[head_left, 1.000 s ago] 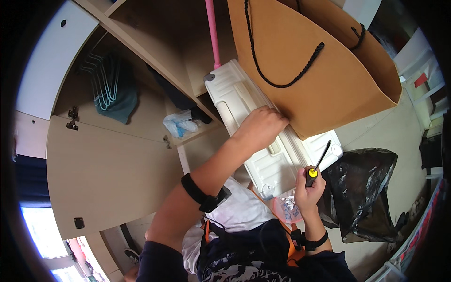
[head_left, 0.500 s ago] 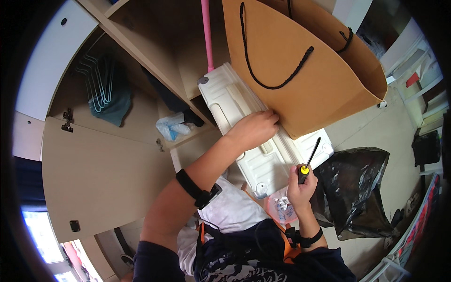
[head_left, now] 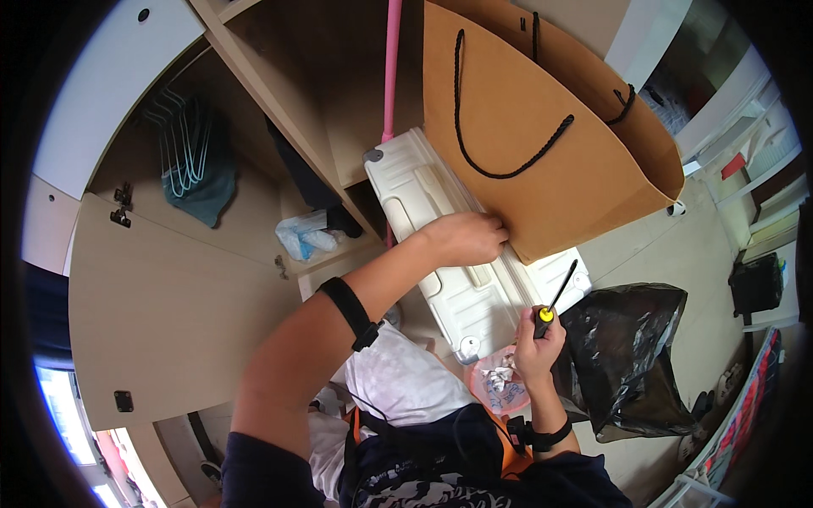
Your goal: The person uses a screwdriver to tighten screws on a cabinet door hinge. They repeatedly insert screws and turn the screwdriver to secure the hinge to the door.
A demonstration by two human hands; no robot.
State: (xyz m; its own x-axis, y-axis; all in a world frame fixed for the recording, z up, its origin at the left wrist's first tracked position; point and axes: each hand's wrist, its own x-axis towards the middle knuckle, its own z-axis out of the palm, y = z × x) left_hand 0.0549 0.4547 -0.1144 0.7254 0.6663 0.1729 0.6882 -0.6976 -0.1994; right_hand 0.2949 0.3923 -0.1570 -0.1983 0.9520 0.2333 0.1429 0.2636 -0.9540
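A white hard-shell suitcase lies in front of me with a large brown paper bag standing on it. My left hand rests over the suitcase, its fingers curled together against the lower edge of the bag. Whatever those fingertips pinch, if anything, is hidden. Closed around a screwdriver with a black handle and yellow collar is my right hand. The screwdriver's dark shaft points up and away from me, beside the bag's near corner and apart from it.
An open cabinet door fills the left side. Behind it hang several wire hangers. A pink pole stands beyond the suitcase. A black plastic bag lies on the floor at right, near a pink bin holding scraps.
The view has shifted slightly. Both hands keep nearly the same places, the left at the bag's lower edge and the right holding the screwdriver upright.
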